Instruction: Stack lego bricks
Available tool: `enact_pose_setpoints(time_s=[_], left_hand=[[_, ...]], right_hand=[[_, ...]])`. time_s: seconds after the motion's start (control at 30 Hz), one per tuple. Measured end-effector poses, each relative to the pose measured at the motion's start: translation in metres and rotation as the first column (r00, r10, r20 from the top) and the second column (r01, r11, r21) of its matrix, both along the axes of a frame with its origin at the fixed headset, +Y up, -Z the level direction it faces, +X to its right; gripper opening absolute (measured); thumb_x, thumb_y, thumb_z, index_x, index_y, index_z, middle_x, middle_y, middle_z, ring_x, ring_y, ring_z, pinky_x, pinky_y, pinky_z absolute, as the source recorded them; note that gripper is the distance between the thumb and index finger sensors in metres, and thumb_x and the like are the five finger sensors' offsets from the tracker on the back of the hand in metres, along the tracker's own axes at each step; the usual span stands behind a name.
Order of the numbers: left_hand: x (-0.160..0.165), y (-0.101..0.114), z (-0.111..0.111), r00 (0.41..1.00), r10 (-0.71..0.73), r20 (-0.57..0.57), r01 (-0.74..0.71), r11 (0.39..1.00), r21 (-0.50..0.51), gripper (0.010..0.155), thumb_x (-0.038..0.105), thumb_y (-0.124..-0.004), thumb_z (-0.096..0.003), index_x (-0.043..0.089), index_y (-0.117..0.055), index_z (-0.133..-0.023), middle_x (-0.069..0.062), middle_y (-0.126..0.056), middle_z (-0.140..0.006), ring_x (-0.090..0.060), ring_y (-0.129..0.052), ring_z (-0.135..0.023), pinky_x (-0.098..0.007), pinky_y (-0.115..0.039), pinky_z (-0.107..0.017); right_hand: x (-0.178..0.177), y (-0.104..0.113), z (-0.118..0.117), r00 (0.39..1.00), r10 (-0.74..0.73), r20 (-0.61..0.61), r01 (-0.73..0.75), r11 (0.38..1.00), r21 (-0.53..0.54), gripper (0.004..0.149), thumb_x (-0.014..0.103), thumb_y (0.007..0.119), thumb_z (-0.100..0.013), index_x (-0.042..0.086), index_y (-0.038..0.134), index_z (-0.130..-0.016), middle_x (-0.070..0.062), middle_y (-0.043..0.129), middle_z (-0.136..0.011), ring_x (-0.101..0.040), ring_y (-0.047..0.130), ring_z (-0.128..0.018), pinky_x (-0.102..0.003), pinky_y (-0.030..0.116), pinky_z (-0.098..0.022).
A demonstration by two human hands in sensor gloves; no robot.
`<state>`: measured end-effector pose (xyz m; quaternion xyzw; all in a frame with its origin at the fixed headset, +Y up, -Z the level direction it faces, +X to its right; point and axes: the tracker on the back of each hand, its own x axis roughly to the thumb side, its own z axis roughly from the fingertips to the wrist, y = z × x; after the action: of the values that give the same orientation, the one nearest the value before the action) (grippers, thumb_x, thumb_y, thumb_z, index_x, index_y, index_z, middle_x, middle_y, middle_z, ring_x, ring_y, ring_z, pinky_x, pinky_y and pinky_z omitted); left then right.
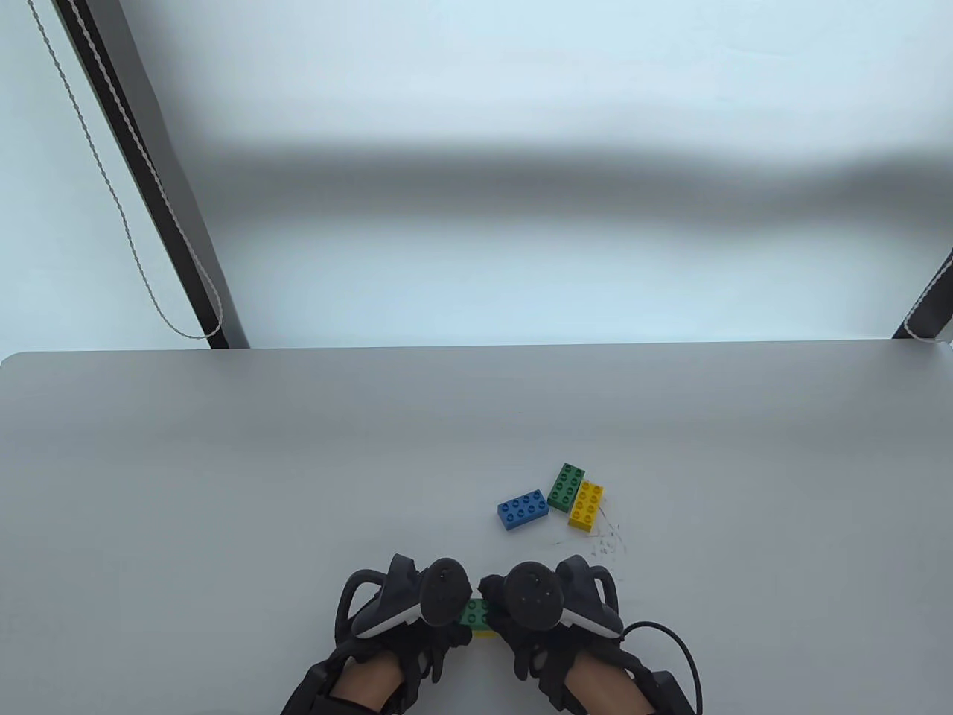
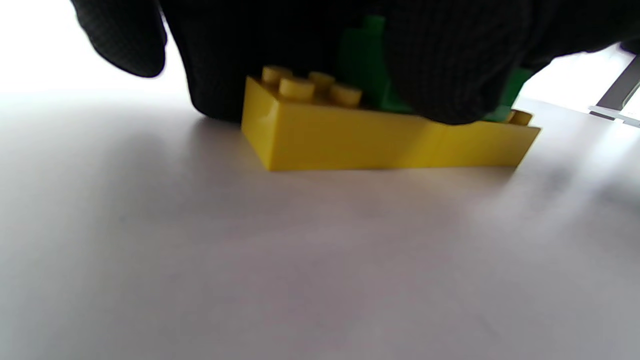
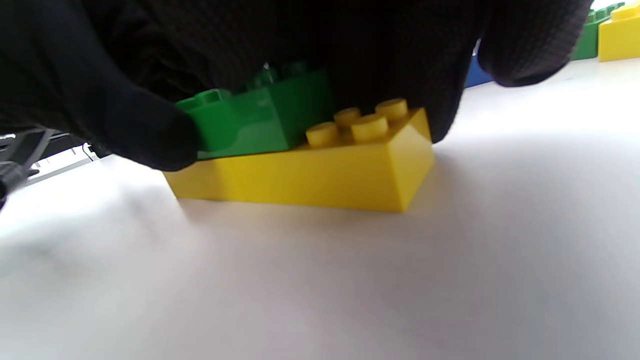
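Note:
A green brick [image 1: 474,612] sits on top of a longer yellow brick [image 1: 485,633] near the table's front edge, between my two hands. My left hand [image 1: 454,620] and right hand [image 1: 502,615] close in on it from either side. In the left wrist view, gloved fingers [image 2: 450,75] cover the green brick [image 2: 362,60] and reach down to the top of the yellow brick [image 2: 380,142]. In the right wrist view, a fingertip [image 3: 150,135] presses the end of the green brick [image 3: 265,120], with other fingers over its top; the yellow brick [image 3: 320,177] lies flat on the table with several studs uncovered.
Three loose bricks lie beyond the hands to the right: a blue one [image 1: 523,510], a green one [image 1: 566,487] and a yellow one [image 1: 586,506], the last two touching. Small pen marks [image 1: 607,542] are beside them. The table's far edge [image 1: 476,350] runs across the middle of the view.

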<state>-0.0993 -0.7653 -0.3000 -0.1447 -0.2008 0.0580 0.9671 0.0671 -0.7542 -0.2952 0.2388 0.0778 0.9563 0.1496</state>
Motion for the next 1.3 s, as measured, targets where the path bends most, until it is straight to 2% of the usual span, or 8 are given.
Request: enact_pose_setpoints(time_s=[0.43, 0.73, 0.9, 1.2, 1.3], left_hand=[[-0.001, 0.001, -0.002, 1.000, 0.000, 0.005, 0.001, 1.000, -0.030, 0.067, 0.056, -0.086, -0.0325, 0.028, -0.070, -0.091, -0.002, -0.084, -0.092, -0.028, -0.081, -0.086, -0.060, -0.066, -0.067], [0.001, -0.002, -0.005, 0.999, -0.028, 0.029, 0.029, 0.999, -0.032, 0.067, 0.058, -0.087, -0.0321, 0.031, -0.067, -0.091, 0.000, -0.080, -0.091, -0.027, -0.078, -0.085, -0.060, -0.064, -0.068], [0.003, -0.002, -0.006, 0.998, -0.051, 0.043, 0.052, 0.998, -0.026, 0.067, 0.057, -0.088, -0.0320, 0.031, -0.068, -0.090, 0.000, -0.078, -0.090, -0.027, -0.077, -0.084, -0.060, -0.064, -0.068], [0.004, -0.003, -0.008, 0.996, -0.062, 0.059, 0.065, 0.997, -0.038, 0.067, 0.058, -0.088, -0.0320, 0.031, -0.068, -0.090, 0.000, -0.077, -0.090, -0.027, -0.076, -0.084, -0.060, -0.063, -0.069], [0.004, -0.003, -0.008, 0.996, -0.062, 0.061, 0.065, 0.997, -0.047, 0.067, 0.058, -0.088, -0.0319, 0.031, -0.068, -0.090, 0.000, -0.077, -0.090, -0.027, -0.075, -0.084, -0.061, -0.062, -0.069]], right_hand=[[0.015, -0.002, -0.012, 0.998, -0.059, 0.038, 0.061, 0.996, -0.071, 0.058, 0.042, 0.082, -0.038, 0.014, 0.074, -0.088, -0.013, 0.090, -0.083, -0.040, 0.097, -0.068, -0.062, 0.076, -0.053], [0.058, 0.013, -0.035, 0.969, -0.110, 0.221, 0.099, 0.993, 0.060, 0.062, 0.042, 0.085, -0.037, 0.013, 0.071, -0.090, -0.013, 0.088, -0.085, -0.040, 0.098, -0.068, -0.062, 0.076, -0.053], [0.072, 0.020, -0.054, 0.948, -0.071, 0.311, 0.029, 0.990, 0.138, 0.068, 0.043, 0.087, -0.036, 0.013, 0.065, -0.093, -0.015, 0.083, -0.089, -0.041, 0.095, -0.071, -0.063, 0.075, -0.054], [0.090, 0.003, -0.087, 0.901, 0.061, 0.430, -0.100, 0.992, 0.070, 0.073, 0.043, 0.089, -0.035, 0.014, 0.061, -0.095, -0.019, 0.070, -0.097, -0.045, 0.086, -0.077, -0.065, 0.071, -0.056], [0.093, -0.003, -0.094, 0.881, 0.106, 0.460, -0.144, 0.989, 0.047, 0.079, 0.048, 0.089, -0.034, 0.013, 0.057, -0.097, -0.020, 0.067, -0.099, -0.045, 0.086, -0.077, -0.065, 0.070, -0.056]])
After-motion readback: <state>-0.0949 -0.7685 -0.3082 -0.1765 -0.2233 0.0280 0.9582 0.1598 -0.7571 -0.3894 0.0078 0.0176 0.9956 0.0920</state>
